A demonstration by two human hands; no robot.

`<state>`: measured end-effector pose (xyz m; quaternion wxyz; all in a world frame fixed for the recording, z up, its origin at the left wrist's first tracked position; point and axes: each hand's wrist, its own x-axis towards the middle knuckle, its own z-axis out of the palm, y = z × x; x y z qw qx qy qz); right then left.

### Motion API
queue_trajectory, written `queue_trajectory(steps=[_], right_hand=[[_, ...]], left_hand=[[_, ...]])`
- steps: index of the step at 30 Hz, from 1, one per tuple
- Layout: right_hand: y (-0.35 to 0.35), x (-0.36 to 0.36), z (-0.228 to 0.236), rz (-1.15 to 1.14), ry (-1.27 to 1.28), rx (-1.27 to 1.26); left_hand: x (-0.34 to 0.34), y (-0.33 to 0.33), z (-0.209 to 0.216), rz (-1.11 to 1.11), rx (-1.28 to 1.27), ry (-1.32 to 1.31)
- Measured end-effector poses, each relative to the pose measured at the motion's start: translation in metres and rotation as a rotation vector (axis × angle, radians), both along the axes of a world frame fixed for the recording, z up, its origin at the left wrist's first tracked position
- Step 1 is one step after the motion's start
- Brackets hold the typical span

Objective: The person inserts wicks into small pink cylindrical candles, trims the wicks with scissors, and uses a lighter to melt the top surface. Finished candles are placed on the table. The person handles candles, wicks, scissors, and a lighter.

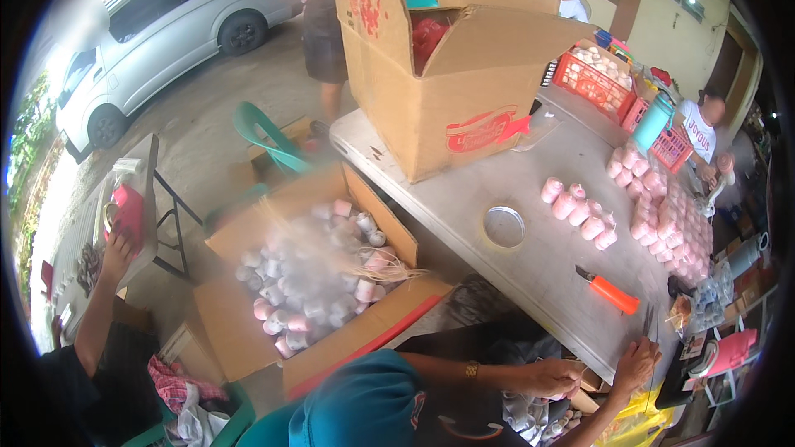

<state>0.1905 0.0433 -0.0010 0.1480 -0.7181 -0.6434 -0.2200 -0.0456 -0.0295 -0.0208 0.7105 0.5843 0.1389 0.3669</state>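
My left hand [553, 377], below a gold wristwatch [471, 370], is closed in a pinch near the table's front edge. Whatever it holds is too small to make out. Just right of it, my right hand [636, 366] has its fingers closed around a slim, dark, pointed tool [648, 320], whose kind is unclear. An orange-handled knife [611, 291] lies on the table [530, 277] beyond my hands. Farther off stand a short group of pink spools [580, 213] and a large block of the same [672, 228]. Under my hands, a yellow plastic bag [642, 422] shows.
A big open carton [447, 108] stands on the table, near a tape roll [504, 226], red crates [593, 83] and a teal bottle [654, 122]. Left, an open box [236, 314] holds many pink and white spools. Another person's hand [121, 250] touches a pink object. Others stand beyond.
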Motion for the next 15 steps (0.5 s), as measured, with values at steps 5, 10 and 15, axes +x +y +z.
queue_trajectory(steps=[5,10,15], right_hand=[[-0.005,0.012,-0.002,0.042,0.057,0.071],[-0.028,0.017,0.005,-0.027,0.005,-0.077],[-0.042,0.017,0.017,-0.183,-0.059,-0.260]], left_hand=[[0.011,0.009,-0.015,0.054,0.227,0.019],[-0.001,0.018,-0.020,-0.014,-0.129,-0.124],[-0.004,0.027,0.002,0.045,-0.082,-0.141]])
